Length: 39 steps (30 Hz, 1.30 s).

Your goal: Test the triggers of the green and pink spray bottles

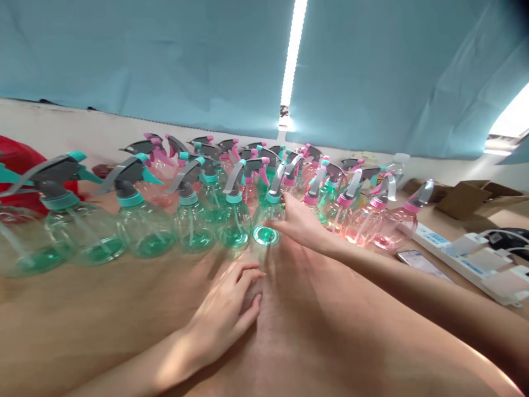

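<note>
My right hand is at a green spray bottle in the middle of the front row, its thumb and fingers wrapped round the bottle's right side. The bottle stands upright, its grey trigger head on top. My left hand rests on the brown table in front of the row, fingers apart and slightly curled, holding nothing. Just beyond it stands another green spray bottle. More green bottles stand to the left, and pink ones to the right.
Behind the front row stand several more spray bottles. A red object lies at the far left. On the right are a phone, a white power strip, white adapters, a black object with cables and cardboard boxes.
</note>
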Each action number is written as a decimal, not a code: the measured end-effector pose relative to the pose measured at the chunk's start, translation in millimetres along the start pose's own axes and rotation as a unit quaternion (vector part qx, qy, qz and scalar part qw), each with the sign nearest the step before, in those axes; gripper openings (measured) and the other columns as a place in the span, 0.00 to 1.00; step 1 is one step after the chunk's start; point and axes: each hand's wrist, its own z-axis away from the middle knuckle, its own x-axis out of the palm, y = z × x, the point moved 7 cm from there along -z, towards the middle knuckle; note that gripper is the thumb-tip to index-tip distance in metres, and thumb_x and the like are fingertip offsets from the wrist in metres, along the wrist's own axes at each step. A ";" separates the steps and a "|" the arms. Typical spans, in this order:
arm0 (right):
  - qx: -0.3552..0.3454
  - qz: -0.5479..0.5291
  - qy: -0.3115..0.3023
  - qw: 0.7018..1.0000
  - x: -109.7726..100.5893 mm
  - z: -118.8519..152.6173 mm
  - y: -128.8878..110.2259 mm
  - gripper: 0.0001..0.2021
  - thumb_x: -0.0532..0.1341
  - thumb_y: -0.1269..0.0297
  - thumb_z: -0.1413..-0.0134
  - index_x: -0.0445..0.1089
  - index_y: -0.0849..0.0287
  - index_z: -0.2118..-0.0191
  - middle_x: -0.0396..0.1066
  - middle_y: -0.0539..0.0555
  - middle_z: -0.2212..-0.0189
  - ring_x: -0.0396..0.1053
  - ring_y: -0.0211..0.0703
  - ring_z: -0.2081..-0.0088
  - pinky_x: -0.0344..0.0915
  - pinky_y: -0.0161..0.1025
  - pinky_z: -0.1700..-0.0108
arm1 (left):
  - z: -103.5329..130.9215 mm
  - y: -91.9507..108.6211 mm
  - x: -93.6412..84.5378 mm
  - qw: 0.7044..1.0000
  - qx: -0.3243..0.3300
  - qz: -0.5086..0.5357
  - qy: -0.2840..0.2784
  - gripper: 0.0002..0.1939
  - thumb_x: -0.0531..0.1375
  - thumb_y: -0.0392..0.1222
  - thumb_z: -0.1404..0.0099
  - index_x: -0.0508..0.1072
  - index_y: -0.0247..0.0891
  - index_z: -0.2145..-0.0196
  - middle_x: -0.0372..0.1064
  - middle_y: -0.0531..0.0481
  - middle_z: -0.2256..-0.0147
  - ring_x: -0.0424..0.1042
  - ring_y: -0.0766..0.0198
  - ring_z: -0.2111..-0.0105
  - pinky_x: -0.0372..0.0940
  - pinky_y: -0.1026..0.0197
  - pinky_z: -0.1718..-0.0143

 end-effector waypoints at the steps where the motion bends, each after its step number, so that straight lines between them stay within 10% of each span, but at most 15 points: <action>1: -0.001 -0.005 0.004 1.000 -1.9 2.4 -0.8 0.29 0.67 0.57 0.49 0.63 0.64 0.43 0.69 0.68 0.46 0.68 0.63 0.45 0.65 0.55 0.48 | -1.2 1.0 0.5 1.000 0.002 0.001 0.003 0.13 0.52 0.36 0.32 0.66 0.40 0.50 0.65 0.41 0.47 0.70 0.51 0.46 0.69 0.45 0.47; 5: -0.022 -0.030 0.023 0.999 -19.5 25.8 -1.9 0.34 0.66 0.56 0.47 0.59 0.61 0.37 0.64 0.67 0.39 0.63 0.62 0.39 0.62 0.57 0.43 | -9.1 7.1 3.4 1.000 0.007 -0.001 0.004 0.13 0.53 0.36 0.32 0.66 0.41 0.50 0.67 0.41 0.48 0.71 0.51 0.48 0.70 0.46 0.48; 12: 0.002 0.004 0.041 0.999 -59.3 74.0 39.2 0.14 0.60 0.55 0.37 0.73 0.57 0.52 0.76 0.57 0.56 0.75 0.52 0.59 0.70 0.49 0.57 | -29.1 21.7 13.6 0.999 0.031 0.006 -0.014 0.13 0.52 0.35 0.31 0.66 0.38 0.50 0.65 0.39 0.46 0.68 0.49 0.46 0.68 0.42 0.47; 21: 0.048 -0.019 0.048 0.998 -51.3 38.1 69.7 0.32 0.61 0.45 0.41 0.62 0.60 0.38 0.68 0.66 0.42 0.70 0.62 0.46 0.66 0.54 0.49 | -62.8 44.9 23.3 0.995 0.055 0.078 0.009 0.12 0.52 0.34 0.31 0.66 0.42 0.51 0.64 0.43 0.46 0.67 0.55 0.45 0.67 0.46 0.45; 31: 0.108 0.037 0.011 0.993 -49.8 22.6 58.9 0.22 0.60 0.45 0.41 0.69 0.61 0.56 0.74 0.65 0.57 0.73 0.63 0.56 0.65 0.48 0.61 | -77.6 61.1 12.6 0.994 0.034 0.093 0.043 0.12 0.53 0.31 0.33 0.69 0.41 0.54 0.68 0.46 0.51 0.70 0.57 0.49 0.66 0.50 0.46; 39: 0.101 0.013 -0.011 0.995 -58.9 39.4 56.9 0.21 0.63 0.46 0.43 0.68 0.59 0.56 0.75 0.63 0.57 0.74 0.63 0.56 0.66 0.47 0.64 | -83.9 41.3 -12.6 0.969 -0.120 0.164 0.140 0.11 0.57 0.47 0.32 0.68 0.42 0.54 0.70 0.47 0.52 0.73 0.55 0.56 0.69 0.48 0.54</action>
